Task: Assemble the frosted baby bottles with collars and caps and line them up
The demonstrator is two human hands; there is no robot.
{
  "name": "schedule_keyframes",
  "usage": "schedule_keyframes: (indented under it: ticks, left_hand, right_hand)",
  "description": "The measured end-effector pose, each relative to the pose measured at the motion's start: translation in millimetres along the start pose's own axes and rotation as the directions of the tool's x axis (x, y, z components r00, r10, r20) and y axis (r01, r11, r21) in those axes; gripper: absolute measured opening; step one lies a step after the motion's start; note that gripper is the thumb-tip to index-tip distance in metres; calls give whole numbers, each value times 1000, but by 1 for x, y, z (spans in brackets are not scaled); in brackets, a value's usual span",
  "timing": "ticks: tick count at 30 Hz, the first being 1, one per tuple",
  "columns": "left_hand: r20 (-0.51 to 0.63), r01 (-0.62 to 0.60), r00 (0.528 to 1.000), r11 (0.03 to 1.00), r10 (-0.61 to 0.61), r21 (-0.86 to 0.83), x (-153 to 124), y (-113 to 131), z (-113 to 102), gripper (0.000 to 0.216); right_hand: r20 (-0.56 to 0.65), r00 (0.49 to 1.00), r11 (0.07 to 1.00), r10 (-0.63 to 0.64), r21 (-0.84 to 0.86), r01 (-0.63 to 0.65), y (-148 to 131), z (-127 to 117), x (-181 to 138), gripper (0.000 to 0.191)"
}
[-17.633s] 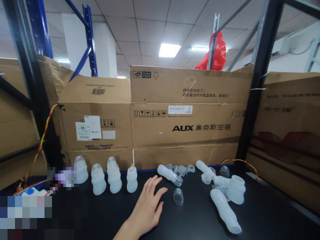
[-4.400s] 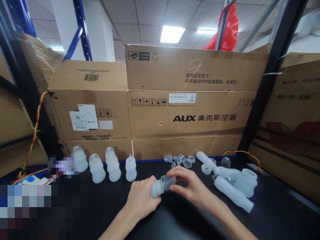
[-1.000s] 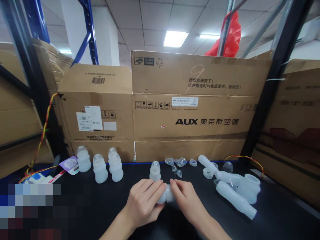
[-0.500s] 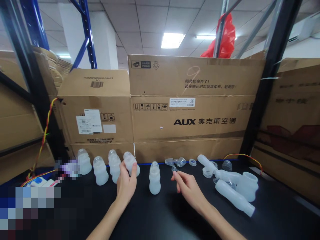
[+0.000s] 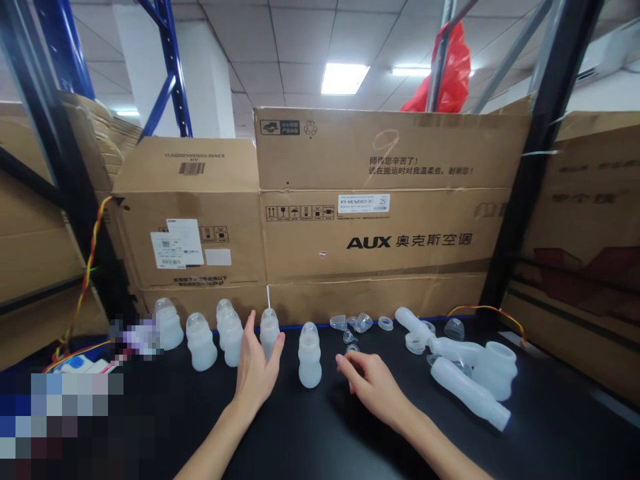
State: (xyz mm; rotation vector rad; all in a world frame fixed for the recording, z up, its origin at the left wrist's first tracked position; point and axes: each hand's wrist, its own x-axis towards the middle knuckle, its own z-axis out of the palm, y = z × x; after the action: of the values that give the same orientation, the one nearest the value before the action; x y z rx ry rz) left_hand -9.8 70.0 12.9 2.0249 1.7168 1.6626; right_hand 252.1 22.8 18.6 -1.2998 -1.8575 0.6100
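My left hand (image 5: 257,367) is open, thumb and fingers apart around a frosted baby bottle (image 5: 271,328) with a clear domed cap; this bottle stands upright at the back. Between my hands stands another capped bottle (image 5: 310,357), touched by neither. My right hand (image 5: 367,377) has its fingers curled in, with nothing showing in them. Just beyond its fingertips lie a small clear ring (image 5: 353,348) and a small clear piece (image 5: 349,337). Further back are a clear cap (image 5: 363,323), another clear cap (image 5: 339,323) and a clear ring (image 5: 385,323).
Several capped bottles (image 5: 201,343) stand at left. On the right lie uncapped bottles (image 5: 470,393) among clear caps and rings. Cardboard (image 5: 310,260) walls the back of the black table (image 5: 310,433); rack posts (image 5: 530,160) flank it. A yellow-red wire (image 5: 500,312) runs at back right.
My left hand has let go of the bottle, which was tilted in its grip and now stands upright. My right hand has drawn slightly back from the small clear piece.
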Motion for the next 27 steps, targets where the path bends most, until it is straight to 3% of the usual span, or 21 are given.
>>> schedule_keyframes:
  ticks: [2, 3, 6, 8, 10, 12, 14, 19, 23, 27]
  left_hand:
    - [-71, -214, 973, 974, 219, 71, -3, 9, -5, 86]
    - [-78, -339, 934, 935, 348, 105, -6, 15, -8, 90]
    - [57, -678, 735, 731, 676, 76, -18, 42, -15, 93]
    - [263, -781, 592, 623, 762, -44, -30, 62, -14, 87]
    - [450, -801, 440, 566, 777, -194, -41, 77, -8, 83]
    - [537, -748, 359, 580, 763, -323, -50, 84, 0, 85]
    - [606, -649, 363, 659, 708, -381, -55, 83, 6, 87]
    - [718, -382, 550, 893, 427, -238, -55, 67, 13, 80]
    - [718, -268, 648, 958, 254, -96, -50, 59, 18, 72]
    - [692, -209, 713, 976, 112, 58, -40, 44, 22, 78]
  right_hand:
    - [-10, 1000, 1000, -3, 0, 3, 1, 1, 0, 56]
    - [-16, 1000, 1000, -4, 5, 4, 2, 1, 1, 56]
    - [-25, 1000, 995, 7, 103, -5, 6, 3, 3, 56]
    - [-47, 999, 979, 19, 206, -9, 10, 1, 7, 58]
    - [-101, 993, 957, 55, 290, -23, 14, -4, 12, 61]
    - [-171, 977, 929, 131, 366, -60, 19, -10, 17, 63]
    - [-213, 955, 893, 206, 441, -94, 22, -18, 22, 65]
    - [-253, 936, 864, 244, 495, -92, 27, -34, 27, 66]
    - [-290, 921, 850, 261, 522, -77, 27, -45, 27, 64]
    - [-333, 904, 849, 268, 525, -59, 28, -57, 28, 66]
